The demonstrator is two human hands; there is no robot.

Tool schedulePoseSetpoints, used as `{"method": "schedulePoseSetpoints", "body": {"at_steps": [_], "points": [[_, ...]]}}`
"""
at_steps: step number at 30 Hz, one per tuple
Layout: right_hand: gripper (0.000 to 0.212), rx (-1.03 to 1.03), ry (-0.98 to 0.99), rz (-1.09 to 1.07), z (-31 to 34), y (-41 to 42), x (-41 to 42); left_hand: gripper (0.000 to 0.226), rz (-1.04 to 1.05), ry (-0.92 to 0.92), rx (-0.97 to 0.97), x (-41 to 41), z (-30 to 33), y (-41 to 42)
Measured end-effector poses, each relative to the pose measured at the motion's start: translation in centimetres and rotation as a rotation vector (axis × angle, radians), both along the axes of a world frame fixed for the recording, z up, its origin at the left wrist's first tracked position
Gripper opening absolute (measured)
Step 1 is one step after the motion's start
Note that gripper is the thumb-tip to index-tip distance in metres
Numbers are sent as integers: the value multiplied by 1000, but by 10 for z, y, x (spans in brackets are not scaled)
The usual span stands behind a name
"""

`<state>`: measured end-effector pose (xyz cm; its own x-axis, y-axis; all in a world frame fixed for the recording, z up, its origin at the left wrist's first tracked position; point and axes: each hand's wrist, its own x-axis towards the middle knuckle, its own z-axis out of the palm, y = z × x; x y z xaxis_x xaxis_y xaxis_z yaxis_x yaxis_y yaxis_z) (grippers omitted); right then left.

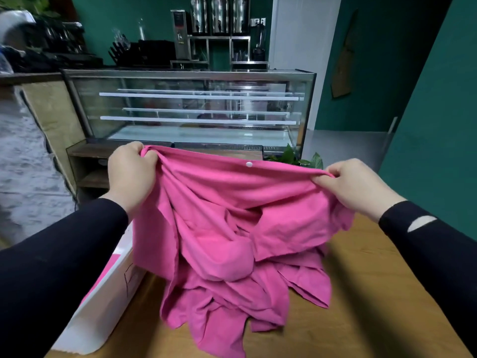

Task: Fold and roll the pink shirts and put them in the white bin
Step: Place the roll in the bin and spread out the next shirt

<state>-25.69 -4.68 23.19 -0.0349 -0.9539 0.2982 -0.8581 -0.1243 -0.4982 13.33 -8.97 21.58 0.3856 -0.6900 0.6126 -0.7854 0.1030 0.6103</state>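
Two hands — left hand, right hand — pinch pink shirt stretched, unfolded; more pink in white bin; rolling remains.

Long black sleeves; right cuff bears a pale, perhaps torn, patch.

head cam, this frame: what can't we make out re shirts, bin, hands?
- White bin, head view: inside mostly hidden by the left sleeve; only a pink sliver shows.
- Pink shirt: number of shirts in the heap unclear; folds overlap.
- Left hand and right hand: fingertips buried in bunched fabric.
- Wooden table: near edge cut off by the frame.
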Motion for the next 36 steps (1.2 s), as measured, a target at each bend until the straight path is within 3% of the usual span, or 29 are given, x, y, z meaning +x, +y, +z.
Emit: {"method": "schedulePoseSetpoints", "body": {"at_steps": [3,7,9,11,13,15,19,21,27,36], "points": [[54,46,-192,-39,-8,-1,-3,38,-51,-216,142,2,-8,2],[43,242,-640,-72,-10,0,2,51,-8,-411,229,-14,4,20],[51,331,-856,-34,-10,1,6,55,-119,-274,354,-30,11,26],[46,413,-1004,70,-7,6,13,60,-331,27,421,-47,11,33],[32,520,-1107,247,-2,14,20,63,-496,175,405,-67,8,43],[23,606,-1119,392,-1,21,27,56,-551,158,355,-87,4,56],[51,636,-1066,544,-6,30,31,46,-707,126,304,-112,-7,71],[50,628,-1046,591,-7,33,31,45,-760,122,269,-118,-11,76],[47,537,-1116,437,-9,32,36,48,-841,99,190,-132,-17,93],[64,607,-1120,585,-16,50,49,15,-910,236,178,-139,-35,103]]}}
